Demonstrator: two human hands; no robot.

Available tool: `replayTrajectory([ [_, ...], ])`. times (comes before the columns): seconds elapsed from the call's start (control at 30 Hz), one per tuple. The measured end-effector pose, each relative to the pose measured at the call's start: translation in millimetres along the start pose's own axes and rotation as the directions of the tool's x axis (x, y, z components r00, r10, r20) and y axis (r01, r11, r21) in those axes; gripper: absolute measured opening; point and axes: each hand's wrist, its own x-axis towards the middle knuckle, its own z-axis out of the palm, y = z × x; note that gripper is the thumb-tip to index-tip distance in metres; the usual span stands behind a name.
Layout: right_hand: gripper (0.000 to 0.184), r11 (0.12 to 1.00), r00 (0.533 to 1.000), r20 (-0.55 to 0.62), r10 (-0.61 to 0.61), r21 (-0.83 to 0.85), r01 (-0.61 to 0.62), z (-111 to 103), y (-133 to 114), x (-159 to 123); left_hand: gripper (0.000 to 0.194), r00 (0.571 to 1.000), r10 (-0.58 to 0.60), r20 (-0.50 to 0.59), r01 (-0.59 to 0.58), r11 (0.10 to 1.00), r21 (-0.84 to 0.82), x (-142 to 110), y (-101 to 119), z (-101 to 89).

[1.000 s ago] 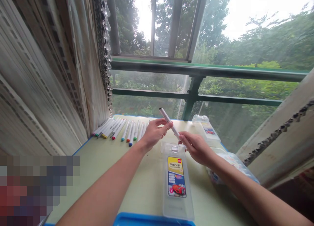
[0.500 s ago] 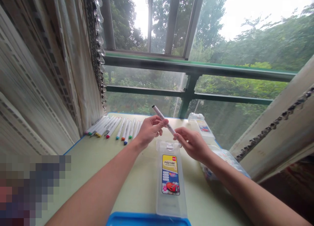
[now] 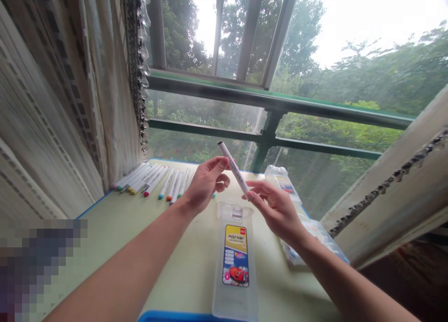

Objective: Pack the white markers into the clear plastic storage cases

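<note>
A white marker (image 3: 235,168) with a dark upper end is held at a slant above the table. My left hand (image 3: 208,182) pinches it near its upper half with thumb and forefinger, the other fingers curled. At the lower end, the thumb and fingers of my right hand (image 3: 275,205) close around it. Below my hands lies a clear plastic marker case (image 3: 235,301) with a car picture on its label. Several white markers (image 3: 154,179) with coloured ends rest side by side at the far left of the table; my left hand and forearm hide some.
Another clear case (image 3: 280,175) lies at the table's far right edge. Nearer, a clear container (image 3: 318,233) sits partly behind my right forearm. A blue edge (image 3: 175,316) shows at the bottom. Curtains (image 3: 115,126) and a railed window (image 3: 210,86) border the table (image 3: 140,228).
The marker has risen slightly in view and turned to a steeper slant, with both hands staying on it. The camera view has shifted a little.
</note>
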Motion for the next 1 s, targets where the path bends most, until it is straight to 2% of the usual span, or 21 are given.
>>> replayTrajectory([
  [0.13, 0.027, 0.999, 0.999, -0.028, -0.037, 0.013, 0.037, 1.4, -9.4, -6.6, 0.028, 0.999, 0.025, 0.028, -0.023, 0.997, -0.070, -4.5, 3.0, 7.1],
  [0.27, 0.024, 0.989, 0.990, -0.064, -0.129, -0.076, 0.124, 3.2, -12.0, -15.0, 0.029, 0.999, 0.014, 0.040, -0.009, 0.994, -0.113, -6.7, 3.3, 9.9],
  [0.5, 0.037, 0.939, 0.954, -0.080, -0.289, -0.219, 0.266, 10.7, -8.5, -21.0, 0.029, 0.999, -0.013, 0.052, 0.019, 0.991, -0.135, -6.7, -0.6, 9.4],
  [0.87, 0.038, 0.915, 0.945, -0.086, -0.316, -0.292, 0.280, 14.3, -8.4, -20.8, 0.027, 0.988, -0.084, 0.127, 0.101, 0.985, -0.137, -10.5, 1.8, 12.3],
  [1.0, 0.040, 0.918, 0.949, -0.084, -0.305, -0.289, 0.270, 15.4, -7.5, -20.2, 0.026, 0.987, -0.078, 0.140, 0.098, 0.985, -0.139, -10.7, 1.0, 12.3],
])
